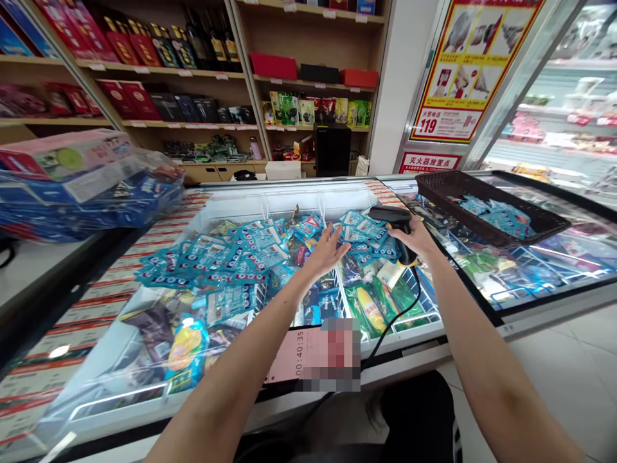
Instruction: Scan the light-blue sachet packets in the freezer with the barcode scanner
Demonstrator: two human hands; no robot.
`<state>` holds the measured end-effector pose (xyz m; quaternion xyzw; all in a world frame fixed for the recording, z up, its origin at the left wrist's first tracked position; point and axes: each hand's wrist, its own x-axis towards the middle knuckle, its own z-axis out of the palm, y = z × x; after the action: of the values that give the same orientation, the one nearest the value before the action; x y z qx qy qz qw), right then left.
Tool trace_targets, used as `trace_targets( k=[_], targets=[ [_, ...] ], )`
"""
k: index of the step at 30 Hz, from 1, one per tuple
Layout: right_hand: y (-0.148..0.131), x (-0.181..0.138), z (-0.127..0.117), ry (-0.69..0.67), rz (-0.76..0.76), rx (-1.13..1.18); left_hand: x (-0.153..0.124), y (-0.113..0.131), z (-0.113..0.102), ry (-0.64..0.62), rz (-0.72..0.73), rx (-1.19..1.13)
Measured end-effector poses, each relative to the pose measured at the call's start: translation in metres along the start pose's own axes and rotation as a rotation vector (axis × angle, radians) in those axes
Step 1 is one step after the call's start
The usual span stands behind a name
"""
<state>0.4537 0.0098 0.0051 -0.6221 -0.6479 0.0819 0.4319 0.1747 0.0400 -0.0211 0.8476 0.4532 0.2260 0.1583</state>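
In my right hand (415,236) is a black handheld barcode scanner (388,214), its head pointing left over a small pile of blue packets (362,226). A dark cable (409,305) runs down from its handle toward the front edge. My left hand (326,249) is open with its fingers spread, just left of that pile, holding nothing. Whether its fingertips touch the packets I cannot tell. Farther left, a larger spread of similar blue packets (212,260) lies overlapping on the glass top of a freezer chest (130,350).
A brown plastic basket (547,225) with more blue packets stands on the freezer at right. Plastic-wrapped boxes (72,186) are stacked at left. A phone (299,357) showing a timer lies at the front edge. Behind, shelves (193,72) hold bottles and boxes.
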Motion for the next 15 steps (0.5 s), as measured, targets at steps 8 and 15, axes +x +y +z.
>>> trace_targets(
  k=[8, 15],
  targets=[
    [0.025, 0.022, 0.018, -0.165, 0.347, 0.456, 0.055, 0.014, 0.032, -0.015, -0.111, 0.023],
    [0.005, 0.006, 0.042, -0.243, 0.346, 0.535, 0.039, 0.0, 0.022, 0.023, 0.039, 0.142]
  ],
)
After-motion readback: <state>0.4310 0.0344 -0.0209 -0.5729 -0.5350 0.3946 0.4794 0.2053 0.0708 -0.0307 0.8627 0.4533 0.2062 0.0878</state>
